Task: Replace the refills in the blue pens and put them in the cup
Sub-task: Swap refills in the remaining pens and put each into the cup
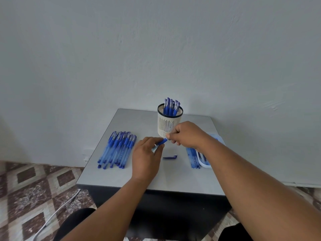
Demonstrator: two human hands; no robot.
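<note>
**A:** ok what's on the table, left to right?

**B:** From my remote seat: far left there's a pile of blue pens (116,149), see-through plastic barrels with darker rubbery-looking grips, fanned out on the smooth grey table (121,178). Then my left hand (145,158), fingers curled round the pen (162,142) I'm working on. Only its blue grip end pokes out past the fingertips, pointing up-right.

**A:** and the other hand?

**B:** My right hand (186,135) is pinching at that tip, thumb and forefinger closed on the very end. Can't tell what tiny part is between them, too small. Just below the hands a loose dark blue cap (170,157) lies flat on the table.

**A:** cup?

**B:** The cup (169,121) is a white slotted plastic cylinder with a dark rim, standing upright right behind my right hand, several capped pens in it. Far right, a pale blue tray (206,164) with thin blue refills (193,158) lying just beside it.
</note>
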